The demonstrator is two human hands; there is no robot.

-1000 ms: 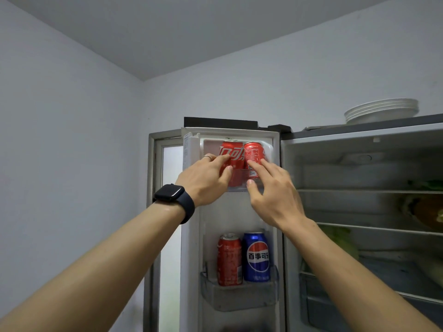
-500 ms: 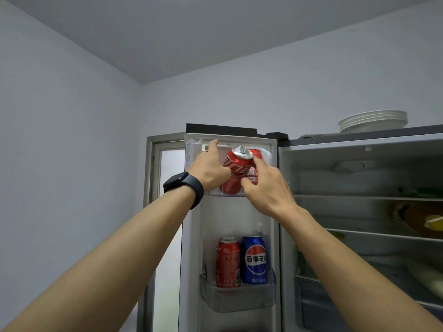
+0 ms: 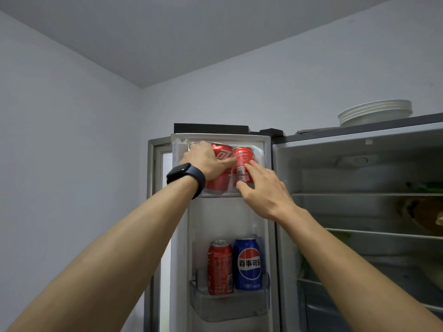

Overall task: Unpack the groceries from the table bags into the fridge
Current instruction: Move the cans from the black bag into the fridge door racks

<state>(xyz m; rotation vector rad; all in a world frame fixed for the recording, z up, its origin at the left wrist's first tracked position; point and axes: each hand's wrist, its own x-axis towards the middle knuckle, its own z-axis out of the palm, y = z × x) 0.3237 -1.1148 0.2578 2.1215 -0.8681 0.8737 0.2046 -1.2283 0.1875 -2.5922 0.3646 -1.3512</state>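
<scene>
Left can [image 3: 221, 154] was tipped w/ its top toward camera half a sec ago; now upright in top door bin [image 3: 215, 192], touching right can [image 3: 243, 164]. Left hand [image 3: 206, 164] wrapped round it. Right hand [image 3: 261, 190] loose, fingertips on right can, no real grip. Both look seated; hands prob. free for next item.

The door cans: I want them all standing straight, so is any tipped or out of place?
Nothing stands out. Both red cans stand upright in the top door bin under the hands; below, the red can and blue can stand upright side by side.
</scene>
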